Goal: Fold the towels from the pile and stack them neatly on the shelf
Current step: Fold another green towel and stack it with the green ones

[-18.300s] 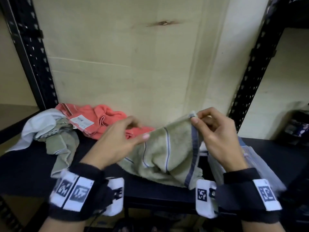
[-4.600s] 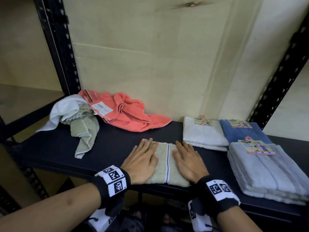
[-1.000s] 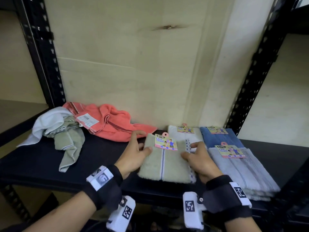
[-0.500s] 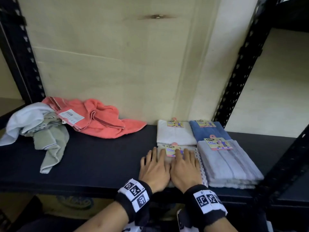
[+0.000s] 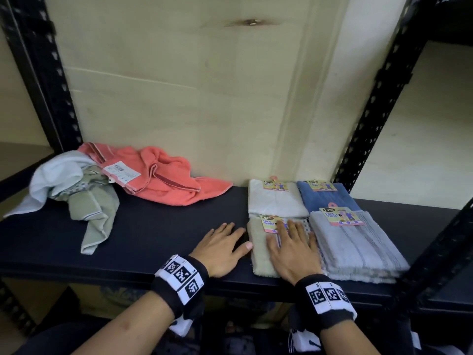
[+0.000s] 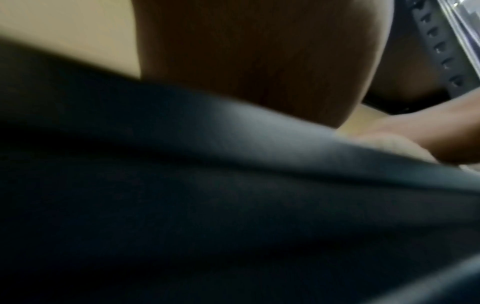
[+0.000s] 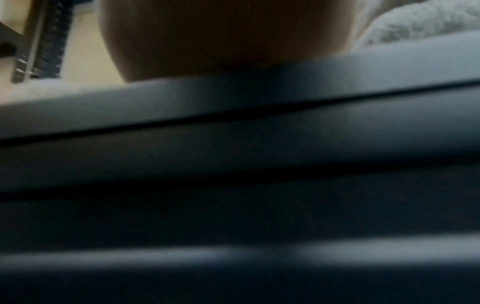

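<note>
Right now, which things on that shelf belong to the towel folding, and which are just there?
Part of the job:
- folded beige towel under the right hand
- crumpled coral towel
- rumpled white and green towels
- folded grey towel stack
- black shelf

Just there:
- plywood back panel
- black perforated upright

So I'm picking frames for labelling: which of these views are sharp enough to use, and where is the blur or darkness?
Head view: evenly lit and mostly sharp, towel tags readable, shelf posts bowed by the wide lens. Left wrist view: dark, blurred, mostly shelf edge and the left hand in shadow. Right wrist view: likewise dark and smeared, only a bit of pale towel discernible.
</note>
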